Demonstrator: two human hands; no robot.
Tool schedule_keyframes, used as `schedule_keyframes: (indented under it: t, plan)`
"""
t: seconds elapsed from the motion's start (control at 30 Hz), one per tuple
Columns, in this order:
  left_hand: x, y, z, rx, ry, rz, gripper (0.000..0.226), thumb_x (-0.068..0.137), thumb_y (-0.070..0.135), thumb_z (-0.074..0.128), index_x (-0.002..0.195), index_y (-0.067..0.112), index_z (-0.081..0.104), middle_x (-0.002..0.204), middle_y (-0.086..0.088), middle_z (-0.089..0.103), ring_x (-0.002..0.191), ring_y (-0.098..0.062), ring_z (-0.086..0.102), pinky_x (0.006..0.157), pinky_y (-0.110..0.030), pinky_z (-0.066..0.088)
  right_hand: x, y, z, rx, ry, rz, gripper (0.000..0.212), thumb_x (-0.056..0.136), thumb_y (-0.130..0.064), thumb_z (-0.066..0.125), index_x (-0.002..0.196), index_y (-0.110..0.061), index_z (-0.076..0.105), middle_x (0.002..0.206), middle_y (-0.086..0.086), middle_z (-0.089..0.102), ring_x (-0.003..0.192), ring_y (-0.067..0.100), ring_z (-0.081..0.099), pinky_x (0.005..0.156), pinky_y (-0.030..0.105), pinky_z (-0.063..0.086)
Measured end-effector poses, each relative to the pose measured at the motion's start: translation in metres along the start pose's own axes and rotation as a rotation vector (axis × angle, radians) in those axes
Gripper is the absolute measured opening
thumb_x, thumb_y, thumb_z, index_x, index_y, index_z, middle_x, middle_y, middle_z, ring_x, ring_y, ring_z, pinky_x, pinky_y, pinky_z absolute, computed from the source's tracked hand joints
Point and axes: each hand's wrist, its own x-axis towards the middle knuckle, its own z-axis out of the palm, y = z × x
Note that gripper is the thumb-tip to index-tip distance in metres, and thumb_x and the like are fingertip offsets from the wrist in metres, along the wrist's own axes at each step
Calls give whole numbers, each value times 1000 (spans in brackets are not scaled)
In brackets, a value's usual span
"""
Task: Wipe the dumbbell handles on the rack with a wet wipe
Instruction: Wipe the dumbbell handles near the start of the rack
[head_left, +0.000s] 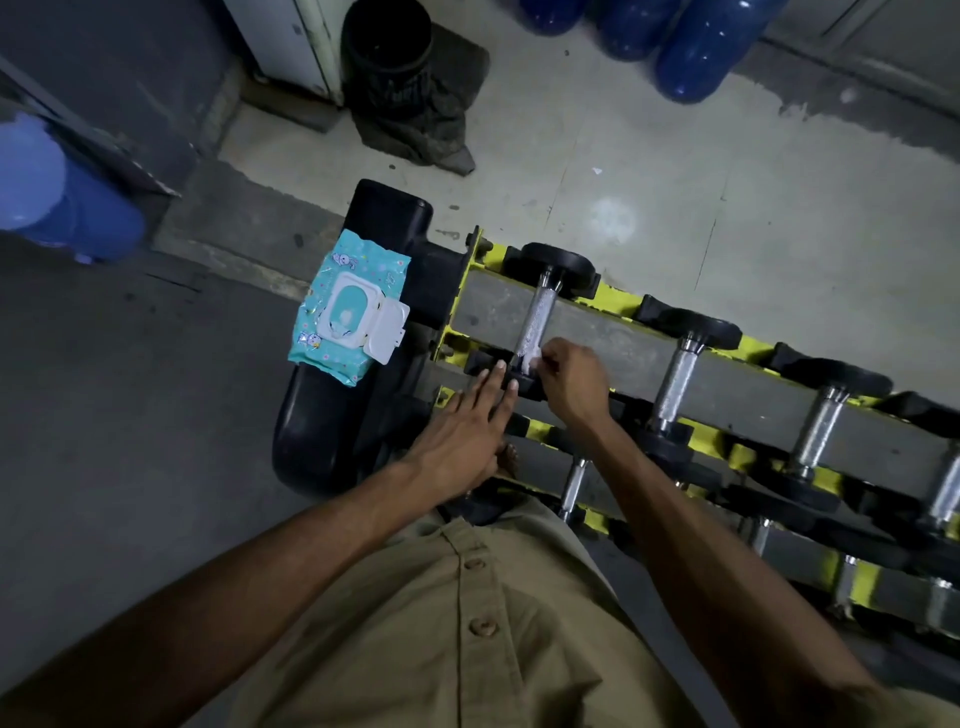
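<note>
Likely limp, the wipe (531, 362) pinched by the right hand (571, 376) needs pressing round the stiff knurled handle (536, 312); the left hand (462, 426), fingers straight, steadies the heavy dumbbell (558, 262).

We count one dumbbell rack (597, 332). Top tier: four chrome dumbbell handles (534, 322), the fourth cut by the frame edge. Lower tiers: at least four more handles, partly hidden, so we cannot give the total. One wet wipe pack (348, 312); one wet wipe (531, 359). Two hands: left hand (462, 421), right hand (571, 379). Three blue water jugs (696, 52); one black bin (387, 52).
</note>
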Motion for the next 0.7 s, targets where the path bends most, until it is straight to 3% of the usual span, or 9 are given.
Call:
schedule_keyframes:
  t: [0.1, 0.17, 0.27, 0.33, 0.4, 0.47, 0.57, 0.63, 0.7]
  plan:
    - [0, 1, -2, 4, -24, -2, 97, 96, 27, 59, 166, 5, -6, 170, -24, -21, 161, -38, -4, 128, -51, 23, 23, 3, 1, 249, -151, 235, 10, 86, -5, 60, 83, -9, 69, 83, 18, 70, 80, 34, 67, 65, 37, 48]
    - [0, 2, -4, 2, -30, -4, 99, 96, 27, 60, 166, 5, -7, 170, -23, -23, 161, -38, -6, 128, -51, 23, 32, 1, 4, 368, -181, 339, 25, 83, 2, 55, 97, -4, 75, 89, 20, 72, 79, 31, 67, 68, 37, 53]
    - [-1, 2, -7, 8, -34, -6, 99, 96, 28, 60, 166, 5, -7, 170, -23, -23, 161, -37, -6, 127, -51, 24, 32, -2, 7, 379, -221, 327, 31, 78, 4, 48, 92, -4, 74, 83, 20, 71, 75, 33, 68, 65, 40, 55]
    - [-1, 2, -8, 13, -31, -9, 100, 95, 28, 60, 166, 5, -7, 170, -23, -23, 161, -37, -5, 127, -51, 24, 32, 4, 5, 402, -287, 315, 23, 79, 6, 52, 84, -2, 73, 73, 17, 67, 65, 28, 63, 57, 36, 50]
    - [-1, 3, -8, 16, -35, -11, 101, 95, 29, 61, 166, 5, -8, 170, -23, -23, 161, -37, -5, 127, -51, 25, 39, 7, -1, 397, -350, 313, 13, 82, 9, 61, 83, 2, 73, 67, 12, 61, 61, 22, 56, 57, 34, 46]
    - [-1, 3, -7, 15, -40, -13, 101, 96, 29, 61, 165, 5, -9, 170, -22, -24, 161, -37, -6, 127, -51, 24, 48, 2, -7, 395, -365, 332, 16, 81, 17, 59, 76, 6, 69, 64, 11, 53, 59, 20, 50, 58, 33, 41]
    - [-1, 2, -9, 16, -46, -10, 102, 96, 29, 61, 165, 5, -10, 170, -23, -25, 161, -37, -6, 128, -51, 23, 63, -5, -12, 743, -235, 455, 28, 77, 23, 46, 78, 2, 64, 60, 13, 54, 50, 22, 50, 57, 32, 44]
    - [-1, 1, -10, 22, -52, -7, 101, 96, 28, 61, 165, 6, -10, 170, -22, -25, 161, -37, -5, 128, -50, 21, 74, -7, -16, 1015, -144, 528, 27, 83, 17, 46, 92, 0, 65, 70, 17, 59, 53, 23, 53, 63, 36, 50]
    - [-2, 2, -12, 30, -52, -3, 102, 96, 28, 61, 165, 5, -10, 170, -23, -25, 161, -36, -5, 129, -50, 20, 80, -11, -20, 1225, -135, 558, 22, 90, 11, 43, 93, 0, 62, 78, 17, 64, 59, 25, 58, 63, 36, 56]
